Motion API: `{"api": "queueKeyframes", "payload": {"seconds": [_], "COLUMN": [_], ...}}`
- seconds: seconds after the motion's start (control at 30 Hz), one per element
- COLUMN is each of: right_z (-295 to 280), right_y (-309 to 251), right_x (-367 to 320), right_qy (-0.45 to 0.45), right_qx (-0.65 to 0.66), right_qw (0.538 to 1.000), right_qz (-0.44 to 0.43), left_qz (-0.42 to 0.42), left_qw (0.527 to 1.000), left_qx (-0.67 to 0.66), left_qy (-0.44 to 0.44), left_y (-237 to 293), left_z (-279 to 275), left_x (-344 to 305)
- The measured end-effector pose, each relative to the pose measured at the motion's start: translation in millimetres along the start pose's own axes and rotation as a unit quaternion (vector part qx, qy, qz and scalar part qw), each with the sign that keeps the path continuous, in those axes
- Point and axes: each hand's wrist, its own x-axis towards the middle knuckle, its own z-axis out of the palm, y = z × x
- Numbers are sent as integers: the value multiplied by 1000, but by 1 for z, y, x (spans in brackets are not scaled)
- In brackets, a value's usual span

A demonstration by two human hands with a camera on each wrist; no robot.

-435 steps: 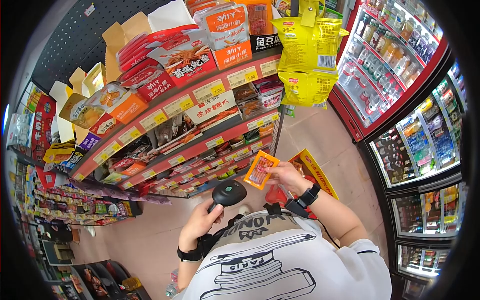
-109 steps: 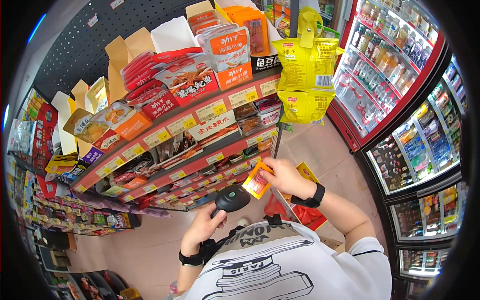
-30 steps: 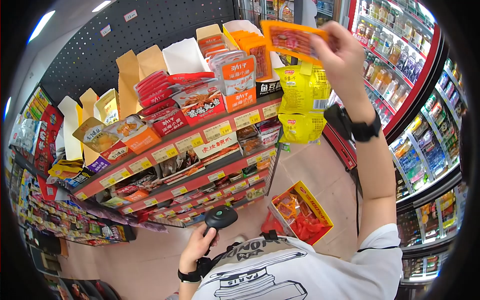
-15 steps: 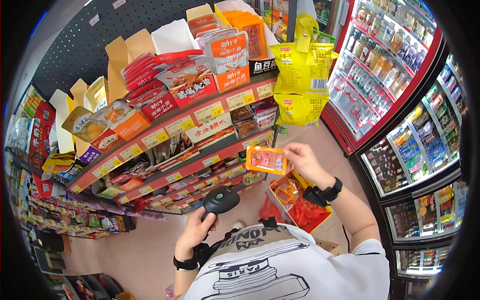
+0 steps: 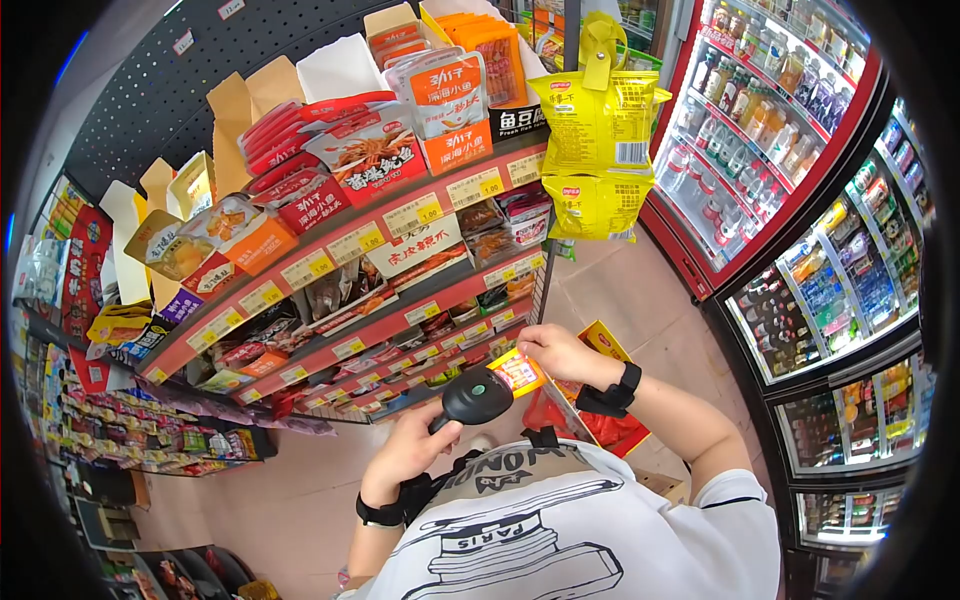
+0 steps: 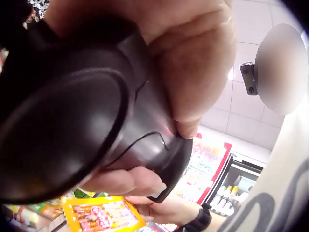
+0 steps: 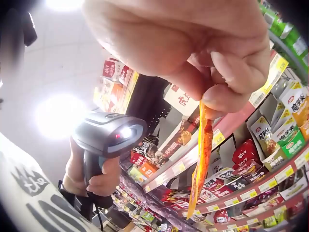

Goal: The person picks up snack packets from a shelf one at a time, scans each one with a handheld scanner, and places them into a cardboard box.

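My left hand (image 5: pixel 405 455) grips the handle of a black barcode scanner (image 5: pixel 478 396), fingers wrapped round it. In the right wrist view a white light glows in the scanner's (image 7: pixel 108 135) front window. My right hand (image 5: pixel 565 355) pinches a flat orange snack packet (image 5: pixel 518 374) by one edge, just right of the scanner head. Edge-on in the right wrist view, the packet (image 7: pixel 200 159) hangs from thumb and fingers with its face toward the scanner. The left wrist view shows the packet's (image 6: pixel 104 215) printed front and clear window below the scanner.
A shelf rack (image 5: pixel 340 255) of boxed snacks with price tags stands in front. Yellow snack bags (image 5: pixel 600 125) hang at its right end. On the floor below my right hand is a yellow box (image 5: pixel 608 342) with red plastic inside. Drink fridges (image 5: pixel 770 140) line the right side.
A second ago my right hand held the packet high by the hanging yellow bags. It has come down and left to the scanner. The left hand keeps its grip and has hardly moved.
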Motion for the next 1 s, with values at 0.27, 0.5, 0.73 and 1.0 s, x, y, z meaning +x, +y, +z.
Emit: {"api": "queueKeyframes", "payload": {"seconds": [0.27,0.5,0.73,1.0], "right_z": [4,3,4,6], "right_y": [-4,-3,1,7], "right_x": [-2,-6,-8,-8], "right_qy": [-11,-7,3,7], "right_qx": [-1,21,22,22], "right_qw": [1000,1000,1000,1000], "right_qz": [8,-7,8,8], "left_qz": [-22,-14,-11,-21], "left_qw": [1000,1000,1000,1000], "left_qx": [14,-12,-11,-10], "left_qy": [-6,4,-3,-5], "left_y": [-7,-3,-1,1], "left_z": [2,5,4,3], "left_x": [-1,-3,-4,-7]}}
